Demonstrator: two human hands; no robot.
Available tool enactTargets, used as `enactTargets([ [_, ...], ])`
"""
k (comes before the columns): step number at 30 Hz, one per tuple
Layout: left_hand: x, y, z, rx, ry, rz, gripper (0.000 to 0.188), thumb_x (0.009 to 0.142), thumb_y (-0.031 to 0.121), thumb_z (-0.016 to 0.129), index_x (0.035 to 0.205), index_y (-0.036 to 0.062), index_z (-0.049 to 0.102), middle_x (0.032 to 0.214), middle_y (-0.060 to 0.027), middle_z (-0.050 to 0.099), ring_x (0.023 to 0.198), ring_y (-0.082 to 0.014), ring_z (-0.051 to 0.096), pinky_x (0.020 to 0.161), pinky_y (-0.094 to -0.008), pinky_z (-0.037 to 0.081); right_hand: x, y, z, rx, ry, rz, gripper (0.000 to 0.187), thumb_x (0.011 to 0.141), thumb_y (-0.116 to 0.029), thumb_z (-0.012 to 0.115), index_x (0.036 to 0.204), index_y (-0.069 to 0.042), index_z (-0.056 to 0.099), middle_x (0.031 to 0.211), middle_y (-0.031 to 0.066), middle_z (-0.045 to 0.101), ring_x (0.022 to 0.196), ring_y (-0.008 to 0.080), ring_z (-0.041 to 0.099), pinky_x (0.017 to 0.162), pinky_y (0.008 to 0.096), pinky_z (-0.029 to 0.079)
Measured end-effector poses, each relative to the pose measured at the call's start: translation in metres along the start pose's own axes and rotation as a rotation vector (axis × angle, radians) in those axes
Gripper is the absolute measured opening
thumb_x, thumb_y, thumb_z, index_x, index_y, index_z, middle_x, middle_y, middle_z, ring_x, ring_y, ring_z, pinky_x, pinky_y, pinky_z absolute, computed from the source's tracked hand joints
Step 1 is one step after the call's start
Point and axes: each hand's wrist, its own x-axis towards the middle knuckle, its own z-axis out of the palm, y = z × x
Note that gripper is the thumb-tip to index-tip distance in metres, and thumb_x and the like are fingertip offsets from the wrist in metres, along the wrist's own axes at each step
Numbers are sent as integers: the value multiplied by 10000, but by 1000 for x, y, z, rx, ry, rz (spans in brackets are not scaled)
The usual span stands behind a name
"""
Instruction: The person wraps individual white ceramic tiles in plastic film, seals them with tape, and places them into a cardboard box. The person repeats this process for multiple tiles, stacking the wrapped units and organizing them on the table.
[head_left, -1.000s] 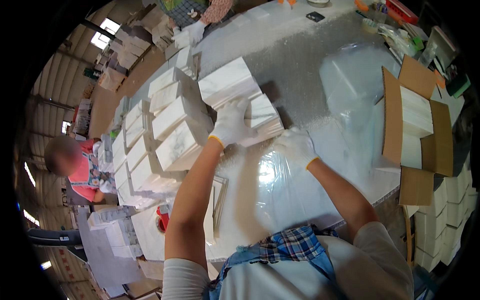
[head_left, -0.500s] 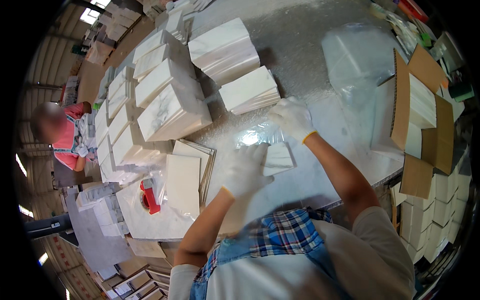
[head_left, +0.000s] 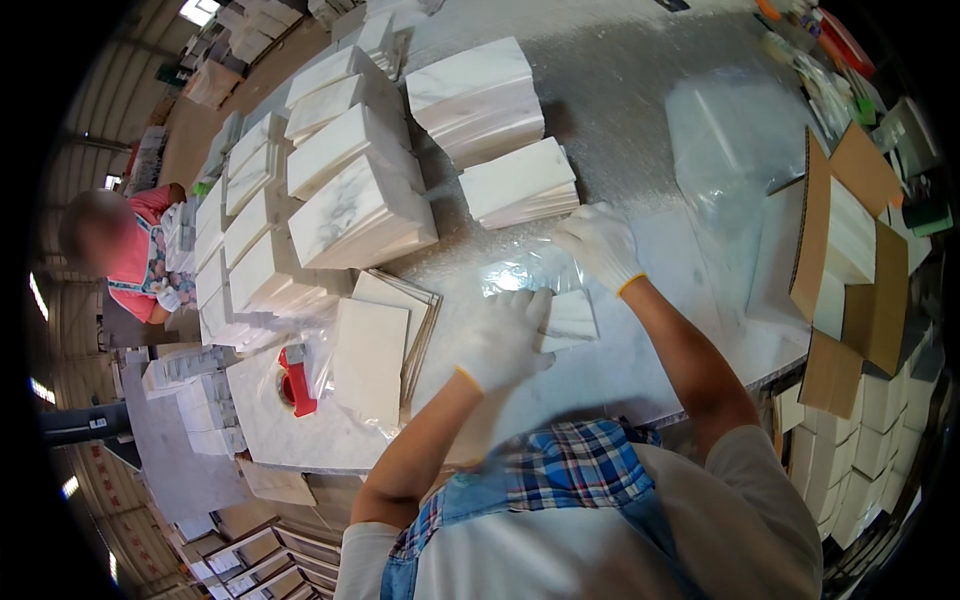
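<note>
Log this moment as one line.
left hand: on marble tile | right hand: near short tile stack | red tape dispenser: on table | carton: open

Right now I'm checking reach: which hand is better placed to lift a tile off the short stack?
Probably the right hand: it sits close to the short stack, while the left hand is farther off, covering part of a white marbled piece.

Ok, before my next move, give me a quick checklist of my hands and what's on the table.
1. Left hand at the marble piece: ok, covering its left end.
2. Right hand gripping the film: cannot tell, fingertips unclear.
3. Gloves on both hands: ok.
4. Carton open: ok, flaps out.
5. Tape dispenser clear of both hands: ok, off to the left.
6. Cream sheets squared up: not ok, fanned.
</note>
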Motion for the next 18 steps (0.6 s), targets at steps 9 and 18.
enactTargets([
  [9, -7, 4, -5, 0, -1, -1, 845, 759, 396, 813, 1426, 1, 478, 1208, -200, 625, 1119, -354, 619, 963, -439, 506, 2, -3, -4, 103, -9, 33, 213, 888, -310, 693, 915, -124, 793, 989, 55, 733, 977, 292, 637, 888, 432, 495],
  [18, -18, -38, 20, -198, 908, -229, 859, 684, 230, 859, 1382, -69, 457, 1228, -228, 580, 1140, -428, 565, 985, -513, 479, -44, -38, -52, 595, -167, 72, 137, 880, -141, 716, 957, -37, 763, 1019, 112, 715, 979, 296, 643, 869, 402, 504],
])
